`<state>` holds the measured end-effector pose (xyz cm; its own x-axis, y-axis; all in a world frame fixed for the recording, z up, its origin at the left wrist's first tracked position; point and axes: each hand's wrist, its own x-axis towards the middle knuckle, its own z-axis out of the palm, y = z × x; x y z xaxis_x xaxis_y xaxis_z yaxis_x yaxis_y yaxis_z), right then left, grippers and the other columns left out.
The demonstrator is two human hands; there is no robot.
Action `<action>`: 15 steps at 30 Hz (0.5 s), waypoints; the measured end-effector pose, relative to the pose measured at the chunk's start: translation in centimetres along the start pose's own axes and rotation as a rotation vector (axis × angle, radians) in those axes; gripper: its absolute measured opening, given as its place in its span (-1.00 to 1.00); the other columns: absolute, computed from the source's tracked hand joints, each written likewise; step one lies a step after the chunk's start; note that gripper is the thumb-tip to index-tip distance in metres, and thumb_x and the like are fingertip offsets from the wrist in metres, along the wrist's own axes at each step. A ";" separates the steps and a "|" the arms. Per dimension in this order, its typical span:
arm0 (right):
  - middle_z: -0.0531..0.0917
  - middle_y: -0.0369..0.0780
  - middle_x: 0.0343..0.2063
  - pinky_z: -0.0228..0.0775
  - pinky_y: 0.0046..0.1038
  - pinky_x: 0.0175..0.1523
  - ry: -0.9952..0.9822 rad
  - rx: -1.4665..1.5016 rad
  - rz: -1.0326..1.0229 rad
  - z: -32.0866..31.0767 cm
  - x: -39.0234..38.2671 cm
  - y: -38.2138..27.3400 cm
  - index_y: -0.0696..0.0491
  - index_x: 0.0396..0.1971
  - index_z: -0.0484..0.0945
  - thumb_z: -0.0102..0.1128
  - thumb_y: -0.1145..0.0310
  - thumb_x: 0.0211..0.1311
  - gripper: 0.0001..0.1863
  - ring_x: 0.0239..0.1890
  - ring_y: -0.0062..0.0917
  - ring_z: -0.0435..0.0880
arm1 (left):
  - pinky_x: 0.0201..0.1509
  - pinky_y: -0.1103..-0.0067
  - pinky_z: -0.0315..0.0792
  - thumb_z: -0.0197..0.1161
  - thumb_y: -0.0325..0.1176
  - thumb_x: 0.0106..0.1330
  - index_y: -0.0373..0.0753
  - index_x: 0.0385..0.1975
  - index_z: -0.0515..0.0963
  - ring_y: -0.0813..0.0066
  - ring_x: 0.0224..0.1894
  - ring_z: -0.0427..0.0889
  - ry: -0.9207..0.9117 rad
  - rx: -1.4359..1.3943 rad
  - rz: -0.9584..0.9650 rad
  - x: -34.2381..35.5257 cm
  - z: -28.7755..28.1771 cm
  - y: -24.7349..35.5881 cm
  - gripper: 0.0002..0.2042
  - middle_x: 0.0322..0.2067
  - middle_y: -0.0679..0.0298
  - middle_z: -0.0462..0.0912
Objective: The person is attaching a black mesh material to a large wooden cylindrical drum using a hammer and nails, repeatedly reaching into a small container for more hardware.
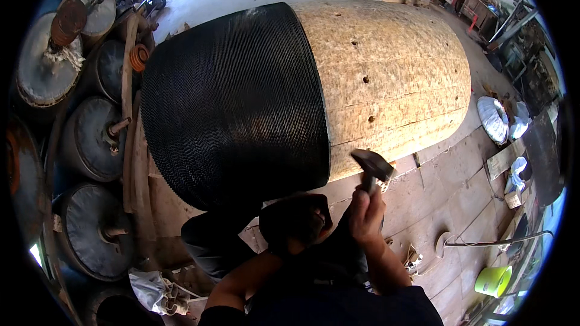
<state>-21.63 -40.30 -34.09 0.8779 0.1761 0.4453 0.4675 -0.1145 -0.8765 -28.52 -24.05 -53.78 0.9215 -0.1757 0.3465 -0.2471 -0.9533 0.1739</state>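
Note:
My right hand (367,212) is closed around the handle of a hammer (373,164). The hammer's dark head is raised just in front of the lower edge of a large drum. Bare, pale wood (393,66) with several small holes forms the drum's right part. Rows of black, fine-toothed covering (235,96) wrap its left part. My left hand (305,238) is low in the shadow between my knees, its fingers curled at a dark, rounded thing (287,217) whose kind I cannot make out. It is close to the drum's near side.
Several dark rollers with shafts (99,130) are stacked at the left beside wooden planks (128,72). A white bundle (493,119), a lime-green bucket (492,281) and a thin-stemmed stand (444,245) are on the right. A cloth bag (151,291) lies at the lower left.

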 end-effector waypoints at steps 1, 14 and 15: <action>0.44 -0.35 -0.60 0.15 -0.53 -0.52 0.085 0.115 -0.127 0.6 -0.1 0.6 0.15 -0.29 0.40 -0.06 0.15 0.55 -0.66 -0.60 -0.68 0.36 | -0.02 0.27 0.45 0.17 -0.26 0.28 -0.30 -0.16 0.59 0.05 -0.12 0.55 0.032 -0.070 0.046 -0.4 0.1 -0.1 -0.73 -0.11 0.00 0.62; 0.52 0.02 -0.52 0.39 -0.23 -0.38 0.056 -0.093 -0.210 0.5 0.2 3.7 0.25 -0.23 0.43 -0.01 0.50 0.38 -0.89 -0.54 -0.12 0.52 | -0.12 0.28 0.53 0.25 -0.41 0.32 -0.28 -0.06 0.52 0.13 -0.21 0.64 0.153 -0.278 -0.152 7.5 -18.9 1.9 -0.77 -0.11 0.04 0.61; 0.53 0.08 -0.51 0.38 -0.18 -0.39 0.045 -0.300 -0.314 0.8 1.4 3.1 0.23 -0.22 0.42 0.03 0.48 0.40 -0.88 -0.53 0.01 0.52 | -0.13 0.27 0.53 0.25 -0.44 0.32 -0.27 -0.05 0.52 0.15 -0.24 0.65 0.301 -0.274 -0.095 8.1 -18.0 0.4 -0.77 -0.12 0.04 0.61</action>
<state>-19.01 -39.63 -36.37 0.6891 0.2053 0.6950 0.7157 -0.3429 -0.6084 -26.50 -21.41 -34.32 0.8252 0.0285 0.5641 -0.2731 -0.8541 0.4426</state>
